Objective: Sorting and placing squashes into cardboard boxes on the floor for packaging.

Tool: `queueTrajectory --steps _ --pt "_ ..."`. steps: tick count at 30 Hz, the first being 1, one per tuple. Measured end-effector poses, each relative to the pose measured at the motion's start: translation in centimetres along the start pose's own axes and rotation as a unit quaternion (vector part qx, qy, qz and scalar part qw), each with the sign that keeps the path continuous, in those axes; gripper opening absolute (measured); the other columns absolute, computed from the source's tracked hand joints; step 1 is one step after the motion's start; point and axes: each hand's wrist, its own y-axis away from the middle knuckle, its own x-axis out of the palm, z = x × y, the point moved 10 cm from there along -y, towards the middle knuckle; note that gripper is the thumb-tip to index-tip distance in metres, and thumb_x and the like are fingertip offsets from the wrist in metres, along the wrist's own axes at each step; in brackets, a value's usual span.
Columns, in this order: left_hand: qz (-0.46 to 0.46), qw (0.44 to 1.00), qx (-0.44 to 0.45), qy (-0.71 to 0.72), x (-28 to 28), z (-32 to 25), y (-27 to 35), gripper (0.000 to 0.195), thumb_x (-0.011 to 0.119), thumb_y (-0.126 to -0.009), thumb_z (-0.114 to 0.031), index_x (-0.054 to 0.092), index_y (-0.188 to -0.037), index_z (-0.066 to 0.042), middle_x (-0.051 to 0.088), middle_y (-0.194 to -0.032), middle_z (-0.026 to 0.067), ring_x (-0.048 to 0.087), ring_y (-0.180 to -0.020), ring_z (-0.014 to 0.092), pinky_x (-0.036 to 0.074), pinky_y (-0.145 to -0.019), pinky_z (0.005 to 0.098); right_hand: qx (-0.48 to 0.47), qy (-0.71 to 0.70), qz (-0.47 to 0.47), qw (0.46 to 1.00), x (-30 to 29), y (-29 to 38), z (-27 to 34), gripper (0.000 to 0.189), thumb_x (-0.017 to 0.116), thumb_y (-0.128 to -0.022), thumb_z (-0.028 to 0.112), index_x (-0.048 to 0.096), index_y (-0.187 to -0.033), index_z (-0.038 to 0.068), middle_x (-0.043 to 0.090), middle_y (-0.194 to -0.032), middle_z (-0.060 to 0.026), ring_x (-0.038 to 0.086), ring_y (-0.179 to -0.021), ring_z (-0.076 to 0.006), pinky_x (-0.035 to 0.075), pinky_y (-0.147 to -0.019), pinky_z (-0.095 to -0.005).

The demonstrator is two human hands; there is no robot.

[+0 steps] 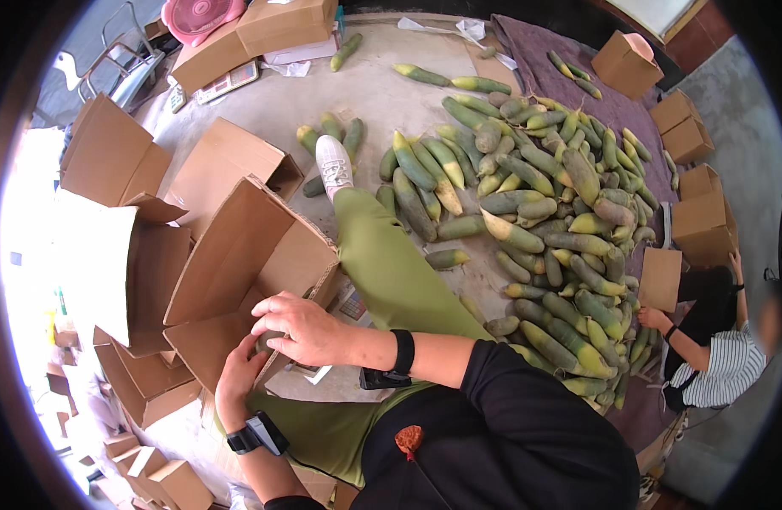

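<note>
My right hand (295,325) is over the near edge of an open cardboard box (225,255), fingers curved and pointing left. Just below it, my left hand (238,376) is at the same edge, thumb raised. A small greyish-green rounded surface shows between the hands, perhaps a radish; the fingers cover most of it, so its hold is unclear. The box is tilted with its flaps up. Right of my outstretched leg lies a large heap of green radishes (524,172), some with pale or yellowish ends. A few more radishes (354,137) lie beside my white shoe.
Open cartons (155,280) crowd the left side, and another carton (219,166) lies behind my box. Closed boxes and a pink basket (203,16) are at the top. A purple cloth (537,44) lies under part of the heap. At far right a co-worker (716,363) handles a box.
</note>
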Motion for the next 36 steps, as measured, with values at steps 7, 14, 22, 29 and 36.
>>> queueTrajectory --steps 7,14,22,29,36 --pt "-0.194 0.980 0.021 0.047 -3.4 0.2 1.5 0.034 0.057 -0.089 -0.006 0.057 -0.122 0.000 0.065 -0.110 0.0143 0.063 -0.098 0.019 0.050 -0.084 0.0298 0.130 -0.188 0.005 0.974 -8.0 1.3 -2.6 0.017 0.060 -0.092 0.011 0.064 -0.106 0.003 0.067 -0.097 -0.0038 0.062 -0.088 -0.0096 0.050 -0.075 -0.0249" --pt "-0.243 0.967 0.011 0.075 -3.3 -1.1 4.5 0.027 0.058 -0.093 -0.009 0.060 -0.118 0.000 0.067 -0.103 0.0100 0.062 -0.089 0.012 0.050 -0.078 0.0233 0.288 -0.027 -0.157 0.944 -24.2 9.5 -11.7 0.017 0.058 -0.089 0.009 0.065 -0.103 0.002 0.068 -0.088 -0.0052 0.065 -0.081 -0.0127 0.051 -0.067 -0.0266" --pt "-0.266 0.955 0.026 0.125 -2.5 -0.9 3.7 0.023 0.058 -0.094 -0.010 0.063 -0.112 0.003 0.067 -0.097 0.0082 0.063 -0.090 0.011 0.051 -0.079 0.0219 0.514 0.357 0.007 0.780 -28.1 35.8 -27.8 0.023 0.061 -0.079 0.016 0.065 -0.101 0.009 0.065 -0.100 -0.0180 0.061 -0.096 -0.0360 0.050 -0.082 -0.0418" --pt "-0.291 0.949 0.004 0.124 -3.2 -0.3 4.9 0.021 0.059 -0.092 -0.009 0.064 -0.110 0.001 0.068 -0.093 0.0070 0.063 -0.086 0.010 0.049 -0.070 0.0192 0.526 0.451 0.196 0.694 -17.0 44.7 -27.7 0.028 0.055 -0.084 0.013 0.056 -0.112 0.013 0.058 -0.107 -0.0136 0.061 -0.099 -0.0355 0.051 -0.083 -0.0466" --pt "-0.304 0.952 0.019 0.037 -3.2 -2.3 5.1 0.017 0.063 -0.089 -0.009 0.067 -0.103 -0.001 0.068 -0.089 0.0051 0.061 -0.078 0.010 0.049 -0.069 0.0242 0.596 0.417 0.112 0.678 -17.9 45.5 -29.6 0.021 0.056 -0.084 0.014 0.054 -0.105 0.011 0.057 -0.105 -0.0163 0.063 -0.095 -0.0362 0.052 -0.080 -0.0466"
